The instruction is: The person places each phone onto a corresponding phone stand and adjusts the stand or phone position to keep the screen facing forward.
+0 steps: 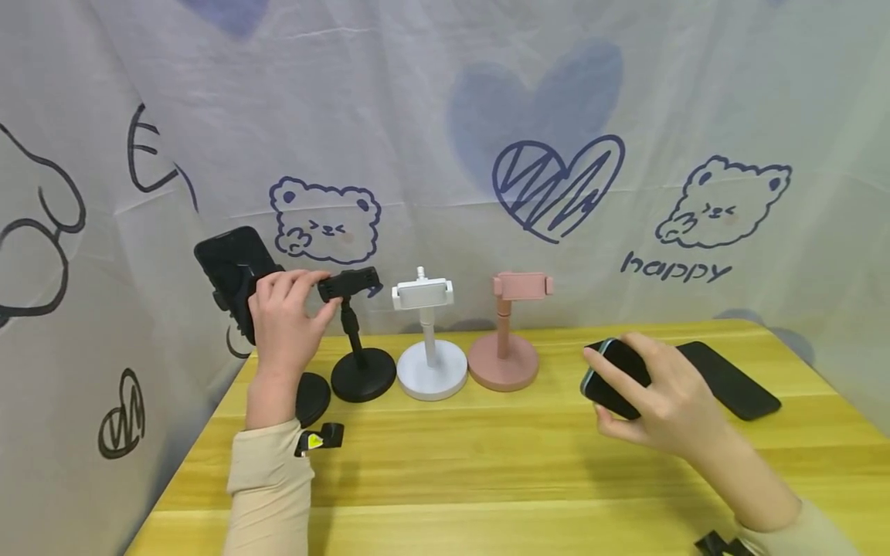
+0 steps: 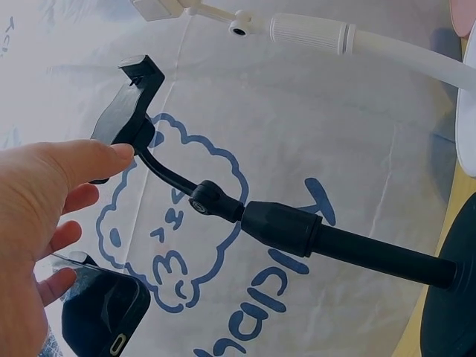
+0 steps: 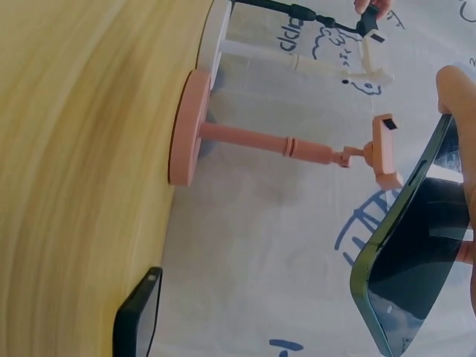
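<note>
My left hand pinches the clamp head of a black phone stand between thumb and fingers. In the left wrist view the thumb lies along the back of that clamp, and no phone sits in it. Just left of this hand, a dark phone is mounted on another black stand, whose round base is partly hidden by the forearm. Above the table's right side, my right hand grips a phone by its edges. Its dark screen and greenish frame show in the right wrist view.
A white phone stand and a pink phone stand stand in a row to the right of the black ones, both with bare clamps. Another black phone lies flat at the right. Behind the wooden table hangs a patterned cloth.
</note>
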Demonstrator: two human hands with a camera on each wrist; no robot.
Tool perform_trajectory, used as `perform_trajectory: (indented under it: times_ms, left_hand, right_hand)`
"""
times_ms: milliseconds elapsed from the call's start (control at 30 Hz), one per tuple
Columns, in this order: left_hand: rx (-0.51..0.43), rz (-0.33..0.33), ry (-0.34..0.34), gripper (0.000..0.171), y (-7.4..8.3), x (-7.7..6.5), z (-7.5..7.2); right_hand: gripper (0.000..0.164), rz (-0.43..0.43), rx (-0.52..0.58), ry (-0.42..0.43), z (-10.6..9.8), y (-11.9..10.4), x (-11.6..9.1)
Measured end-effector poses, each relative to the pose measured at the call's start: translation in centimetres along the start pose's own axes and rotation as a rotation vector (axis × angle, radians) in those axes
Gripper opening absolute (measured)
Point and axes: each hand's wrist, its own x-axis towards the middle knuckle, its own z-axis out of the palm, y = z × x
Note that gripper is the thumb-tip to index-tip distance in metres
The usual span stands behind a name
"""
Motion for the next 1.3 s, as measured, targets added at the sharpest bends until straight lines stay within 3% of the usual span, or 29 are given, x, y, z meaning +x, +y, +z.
perform_trajectory:
  times_ms: [733,1300]
  left_hand:
    - [-0.023,-0.016,-0.012,0.038,-0.3,0.0,0.0]
    - [-0.004,-0.033,-0.018,0.036,0.1,0.1,0.0]
  right_hand:
    - [0.046,-0.032,0.051,-0.065,2.7,-0.7,0.1]
    - [0.048,-0.057,0.078,-0.058,4.4,-1.4,0.3]
